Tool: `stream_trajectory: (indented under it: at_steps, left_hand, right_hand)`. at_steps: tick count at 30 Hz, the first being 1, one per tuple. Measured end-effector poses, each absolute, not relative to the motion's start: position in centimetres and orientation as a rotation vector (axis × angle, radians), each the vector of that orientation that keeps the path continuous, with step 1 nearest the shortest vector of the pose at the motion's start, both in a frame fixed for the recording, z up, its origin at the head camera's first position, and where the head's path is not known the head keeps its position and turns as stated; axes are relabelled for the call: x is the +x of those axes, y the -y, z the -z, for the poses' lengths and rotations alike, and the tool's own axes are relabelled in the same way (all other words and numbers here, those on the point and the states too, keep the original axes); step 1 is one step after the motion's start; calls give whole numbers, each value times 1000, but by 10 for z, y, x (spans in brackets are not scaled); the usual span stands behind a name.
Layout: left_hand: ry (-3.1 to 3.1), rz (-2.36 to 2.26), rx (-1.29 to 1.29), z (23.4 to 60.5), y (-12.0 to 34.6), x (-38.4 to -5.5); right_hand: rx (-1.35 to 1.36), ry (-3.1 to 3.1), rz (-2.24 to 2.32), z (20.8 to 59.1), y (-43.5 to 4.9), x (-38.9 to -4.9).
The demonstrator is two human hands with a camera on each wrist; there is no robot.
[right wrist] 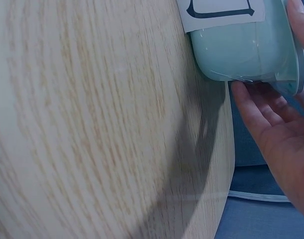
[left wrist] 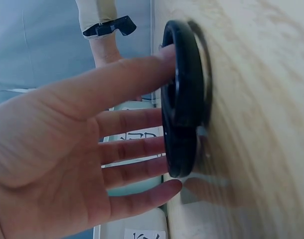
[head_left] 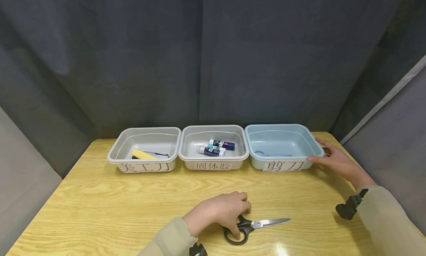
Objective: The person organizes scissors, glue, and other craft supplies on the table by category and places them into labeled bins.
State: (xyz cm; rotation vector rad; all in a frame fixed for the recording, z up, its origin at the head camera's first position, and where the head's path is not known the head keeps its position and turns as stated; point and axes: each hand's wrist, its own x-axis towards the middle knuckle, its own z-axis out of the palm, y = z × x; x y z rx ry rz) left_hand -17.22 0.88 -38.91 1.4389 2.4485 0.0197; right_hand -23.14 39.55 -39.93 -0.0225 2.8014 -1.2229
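Black-handled scissors lie on the wooden table, blades pointing right. Over their handle is my left hand, the thumb at one ring and the other fingers spread beyond it. In the left wrist view the thumb tip touches the black handle; whether the fingertips touch it is hidden. My right hand grips the right end of the light-blue bin, thumb on the front of the rim and fingers along the side. In the right wrist view, fingertips reach beneath the bin's rim. Blue-looking scissors lie inside.
Left of the blue bin stand two grey bins in a row. The middle bin holds several glue sticks; the left bin holds utility knives, one yellow. Labels mark the fronts. A dark curtain hangs behind the table.
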Motion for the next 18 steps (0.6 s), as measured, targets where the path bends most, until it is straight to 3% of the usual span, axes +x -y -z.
stream_trajectory:
  at_steps: [18]
  left_hand:
    - [-2456, 13, 1507, 391, -13, -175]
  right_hand:
    - [-38, -2803, 1213, 400, -397, -232]
